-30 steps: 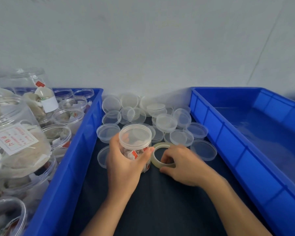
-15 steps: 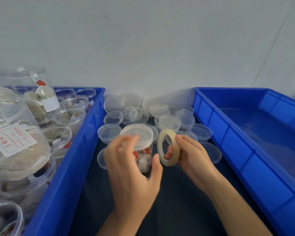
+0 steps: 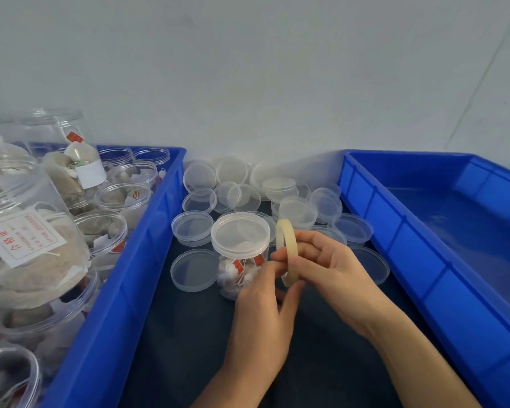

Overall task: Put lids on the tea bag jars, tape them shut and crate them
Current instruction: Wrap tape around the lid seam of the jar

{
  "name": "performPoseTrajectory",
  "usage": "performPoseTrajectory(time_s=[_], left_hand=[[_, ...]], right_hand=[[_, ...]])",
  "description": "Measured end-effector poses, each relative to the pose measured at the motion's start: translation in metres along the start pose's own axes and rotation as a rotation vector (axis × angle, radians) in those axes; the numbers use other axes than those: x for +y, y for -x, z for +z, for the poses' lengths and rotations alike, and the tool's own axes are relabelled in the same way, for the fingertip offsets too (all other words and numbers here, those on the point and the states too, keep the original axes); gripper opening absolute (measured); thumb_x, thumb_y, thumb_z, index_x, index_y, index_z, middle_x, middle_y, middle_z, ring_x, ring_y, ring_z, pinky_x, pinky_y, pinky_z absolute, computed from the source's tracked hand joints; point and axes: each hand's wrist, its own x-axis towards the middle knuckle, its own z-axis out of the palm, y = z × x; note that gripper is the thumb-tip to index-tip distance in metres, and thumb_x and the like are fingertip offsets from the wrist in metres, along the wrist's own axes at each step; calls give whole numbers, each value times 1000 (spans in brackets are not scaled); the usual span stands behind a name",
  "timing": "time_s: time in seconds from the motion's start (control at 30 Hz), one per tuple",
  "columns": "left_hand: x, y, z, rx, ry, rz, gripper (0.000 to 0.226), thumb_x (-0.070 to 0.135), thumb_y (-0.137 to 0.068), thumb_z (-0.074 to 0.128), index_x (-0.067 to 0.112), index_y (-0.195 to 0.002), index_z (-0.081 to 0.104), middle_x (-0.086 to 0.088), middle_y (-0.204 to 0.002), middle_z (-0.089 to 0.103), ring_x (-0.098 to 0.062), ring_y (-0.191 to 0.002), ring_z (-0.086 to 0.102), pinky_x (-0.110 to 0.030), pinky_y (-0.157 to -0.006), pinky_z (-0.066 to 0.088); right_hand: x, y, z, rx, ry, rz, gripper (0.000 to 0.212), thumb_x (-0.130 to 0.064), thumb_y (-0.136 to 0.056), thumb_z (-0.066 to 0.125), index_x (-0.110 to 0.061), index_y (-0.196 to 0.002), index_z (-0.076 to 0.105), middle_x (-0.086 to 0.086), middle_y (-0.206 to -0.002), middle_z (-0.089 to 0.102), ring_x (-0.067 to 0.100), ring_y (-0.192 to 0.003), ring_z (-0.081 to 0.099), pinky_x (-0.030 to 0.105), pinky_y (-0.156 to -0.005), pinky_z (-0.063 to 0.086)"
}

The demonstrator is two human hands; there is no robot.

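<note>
My right hand (image 3: 333, 272) holds the tape roll (image 3: 287, 251) standing on edge, hole facing sideways. My left hand (image 3: 265, 313) pinches its rim beside the upright jar (image 3: 239, 251).

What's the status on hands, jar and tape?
Right hand grips tape roll upright; left hand picks at it. Lidded jar stands free, untaped. Loose lids crowd behind.

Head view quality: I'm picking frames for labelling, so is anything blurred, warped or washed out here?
Head view: wide-angle bending curves the blue crate rims; the left hand shows slight motion blur; the tape roll and lidded jar are sharp; lighting is soft and even.
</note>
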Motion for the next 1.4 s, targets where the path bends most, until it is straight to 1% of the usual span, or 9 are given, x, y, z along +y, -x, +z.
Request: performPoseTrajectory(time_s=[0.23, 0.4, 0.7, 0.87, 0.97, 1.03, 1.13, 1.27, 1.4], left_hand=[[-5, 1, -4, -23, 10, -4, 10, 30, -99, 74, 29, -108, 75, 12, -89, 75, -10, -83, 73, -38, -75, 60], [0, 0, -30, 194, -113, 182, 7, 26, -95, 74, 23, -100, 77, 16, -79, 73, -3, -70, 71, -26, -60, 58], [0, -5, -28, 308, -71, 125, 11, 14, -96, 76, 17, -104, 83, 17, -85, 77, 3, -77, 74, -20, -68, 60], [16, -5, -18, 172, 261, -145, 33, 49, -98, 60, 27, -110, 83, 18, -92, 80, 0, -90, 76, -19, -79, 59], [18, -11, -12, 123, 389, -240, 35, 38, -106, 59, 14, -92, 81, -3, -83, 77, -20, -85, 74, -33, -75, 61], [17, -16, -9, 129, 525, -318, 41, 31, -105, 63, -6, -94, 74, -16, -87, 76, -22, -85, 76, -27, -72, 61], [15, -17, -7, 101, 668, -404, 31, 26, -103, 67, -2, -94, 80, -19, -91, 78, -20, -90, 77, -28, -80, 61], [11, -14, -5, 9, 671, -342, 20, 12, -104, 64, 8, -102, 83, -6, -98, 83, -25, -98, 78, -23, -85, 60], [7, -11, -3, -126, 647, -252, 19, 15, -107, 60, 8, -111, 77, -5, -104, 82, -24, -101, 78, -24, -88, 59]], right_hand=[[-8, -10, 23, 243, 42, 48, 22, -33, -101, 68, -12, -106, 73, 5, -86, 81, 24, -83, 79, 28, -76, 64], [-5, -13, 32, 264, 62, 9, 17, -28, -103, 65, -13, -104, 73, 4, -79, 78, 11, -68, 72, 19, -65, 58], [-9, 0, 19, 125, -36, 20, 21, -18, -110, 52, -13, -119, 70, 4, -93, 75, 18, -88, 70, 41, -92, 59], [-7, 14, 11, -89, -11, -35, 19, -7, -106, 60, -7, -124, 64, 12, -114, 76, 28, -107, 74, 38, -99, 59], [-3, 17, 7, -154, 44, -33, 21, -1, -102, 65, -6, -122, 63, 12, -114, 76, 28, -108, 74, 38, -98, 59], [0, 17, 5, -176, 95, -34, 23, 1, -99, 70, -7, -120, 65, 10, -111, 77, 26, -106, 75, 32, -95, 58], [1, 16, 0, -186, 105, -23, 15, -5, -98, 68, -10, -112, 72, 10, -107, 78, 25, -103, 75, 29, -92, 58], [3, 10, 0, 107, 128, -3, 35, -34, -105, 56, -10, -91, 78, 7, -95, 80, 19, -94, 76, 33, -86, 56], [0, -1, 9, 225, 69, 142, 55, -55, -99, 59, -2, -98, 75, 9, -84, 78, 20, -74, 75, 26, -68, 59]])
